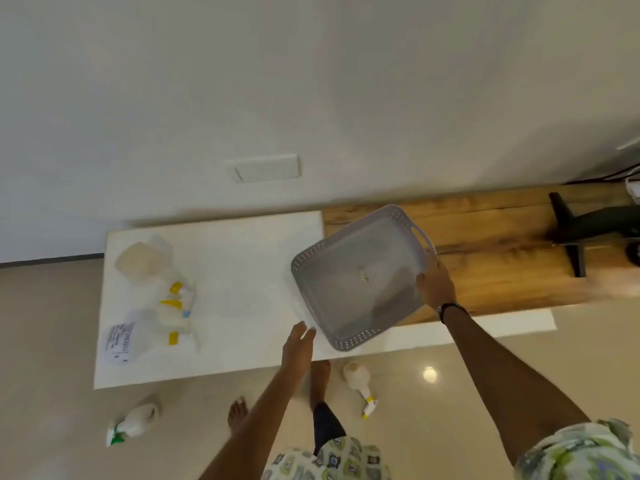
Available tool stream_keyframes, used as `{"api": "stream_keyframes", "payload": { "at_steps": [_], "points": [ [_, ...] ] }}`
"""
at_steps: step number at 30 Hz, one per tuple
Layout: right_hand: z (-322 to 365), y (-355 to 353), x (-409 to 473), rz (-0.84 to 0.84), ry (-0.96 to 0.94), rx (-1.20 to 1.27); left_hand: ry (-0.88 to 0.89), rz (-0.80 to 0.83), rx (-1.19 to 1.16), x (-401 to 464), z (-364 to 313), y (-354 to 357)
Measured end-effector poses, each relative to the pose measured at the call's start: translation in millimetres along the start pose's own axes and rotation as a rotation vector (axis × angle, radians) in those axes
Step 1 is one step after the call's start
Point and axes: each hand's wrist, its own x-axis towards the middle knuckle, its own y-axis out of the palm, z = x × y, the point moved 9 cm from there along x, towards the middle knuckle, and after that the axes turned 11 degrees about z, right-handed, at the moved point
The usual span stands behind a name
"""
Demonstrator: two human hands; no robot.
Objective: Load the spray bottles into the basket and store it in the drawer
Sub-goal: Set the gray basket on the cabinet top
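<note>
A grey perforated basket [360, 275] with nothing in it is tilted over the seam between the white top and the wooden top. My right hand [435, 284] grips its right rim near the handle. My left hand [298, 344] hovers open beside the basket's near-left corner, fingertips close to it. Several white spray bottles with yellow triggers lie in a heap [162, 299] on the left of the white top. One spray bottle with a yellow trigger [360, 382] lies on the floor near my feet. A green-trigger bottle [133, 422] lies on the floor at the left.
The low white top [239, 271] runs left of a wooden top [502, 251], both against a white wall. A black stand foot [571, 233] sits on the wood at the right. My bare feet [239, 414] stand on the glossy beige floor.
</note>
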Motion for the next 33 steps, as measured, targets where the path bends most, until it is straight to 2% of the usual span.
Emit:
{"api": "stream_keyframes", "payload": {
  "at_steps": [6,13,18,26,33],
  "points": [
    [-6.7,-19.6,45.3,0.005,0.025,-0.037,-0.067,-0.076,-0.070,36.1,-7.4,-0.9],
    [-13.9,-22.3,84.0,-0.018,0.041,-0.083,-0.117,-0.164,-0.262,64.6,-14.1,-10.1],
    [-18.0,-15.8,93.7,-0.033,0.044,-0.068,-0.112,-0.150,-0.345,62.9,-12.6,-15.3],
    [11.2,-2.3,11.7,-0.152,0.050,-0.011,-0.008,-0.260,-0.427,17.9,-9.0,-72.8],
    [43.0,70.3,-75.4,-0.102,0.032,0.126,0.005,-0.358,-0.474,-46.5,9.4,-161.4]
  ]
}}
